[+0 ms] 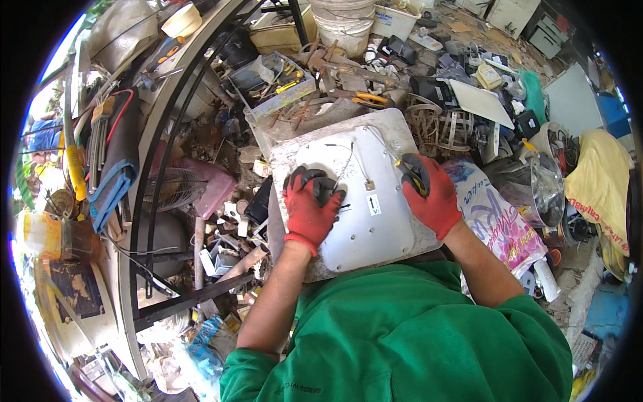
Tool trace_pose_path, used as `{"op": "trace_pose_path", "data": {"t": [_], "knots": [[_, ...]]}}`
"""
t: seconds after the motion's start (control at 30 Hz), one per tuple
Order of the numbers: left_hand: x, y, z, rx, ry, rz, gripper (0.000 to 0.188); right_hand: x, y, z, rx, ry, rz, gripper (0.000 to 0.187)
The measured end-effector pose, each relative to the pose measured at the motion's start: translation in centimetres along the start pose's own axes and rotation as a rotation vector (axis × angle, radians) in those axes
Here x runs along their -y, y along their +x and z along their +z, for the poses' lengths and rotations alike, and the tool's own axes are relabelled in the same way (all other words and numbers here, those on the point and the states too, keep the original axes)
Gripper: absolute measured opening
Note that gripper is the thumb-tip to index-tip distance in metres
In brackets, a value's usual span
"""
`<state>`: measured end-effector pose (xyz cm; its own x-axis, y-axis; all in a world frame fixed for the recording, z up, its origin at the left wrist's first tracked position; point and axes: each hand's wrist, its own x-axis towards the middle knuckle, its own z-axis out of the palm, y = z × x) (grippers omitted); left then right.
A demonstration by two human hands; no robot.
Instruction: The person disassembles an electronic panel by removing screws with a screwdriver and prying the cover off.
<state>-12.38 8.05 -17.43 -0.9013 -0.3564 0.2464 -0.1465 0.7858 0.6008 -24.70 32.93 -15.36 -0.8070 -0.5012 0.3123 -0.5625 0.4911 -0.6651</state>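
Note:
A silver metal panel (362,234) with rounded corners lies on a larger worn, pale board (395,127) in front of me. Wires, small screws and a white arrow label are on its face. My left hand (309,208), in a red glove with dark fingertips, rests on the panel's left part, fingers bent and thumb apart. At the panel's right edge, my right hand (432,194), gloved alike, is closed around a yellow-and-black handled tool (420,185). The palm and fingers hide most of that tool, so its exact kind does not show.
A grey crate of tools (268,110) stands beyond the board, near orange-handled pliers (372,99). A black metal frame (144,201) rises on the left. Printed plastic bags (495,221) lie on the right, with mixed scrap and old electronics all around.

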Motion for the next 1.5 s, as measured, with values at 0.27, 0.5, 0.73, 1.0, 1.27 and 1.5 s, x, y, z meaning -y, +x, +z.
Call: {"op": "trace_pose_path", "data": {"t": [0.27,0.5,0.73,1.0,1.27,1.5], "knots": [[1.8,-0.9,-0.5,-0.007,-0.125,0.021,0.028,-0.8,-0.9,-0.3,-0.058,0.824,0.358,0.037],[0.9,-1.3,0.0,-0.117,-0.192,0.106,0.026,-1.2,-1.9,-0.2,-0.085,0.622,0.186,0.041],[2.9,-2.3,-1.4,-0.206,-0.940,-0.193,0.013,-1.7,-1.5,-0.1,-0.088,0.666,0.199,0.041],[6.2,-7.4,-6.5,-0.399,-0.815,-0.330,0.019,-0.5,-1.8,-4.4,0.062,0.609,0.183,0.043],[2.7,-8.0,-12.0,-0.104,-0.694,-0.191,0.029,5.8,0.7,-9.1,0.261,0.410,-0.276,0.038],[1.3,-9.1,-13.9,0.326,-0.686,-0.049,0.036,16.5,4.7,-3.7,0.699,0.305,-0.671,0.038]]}}
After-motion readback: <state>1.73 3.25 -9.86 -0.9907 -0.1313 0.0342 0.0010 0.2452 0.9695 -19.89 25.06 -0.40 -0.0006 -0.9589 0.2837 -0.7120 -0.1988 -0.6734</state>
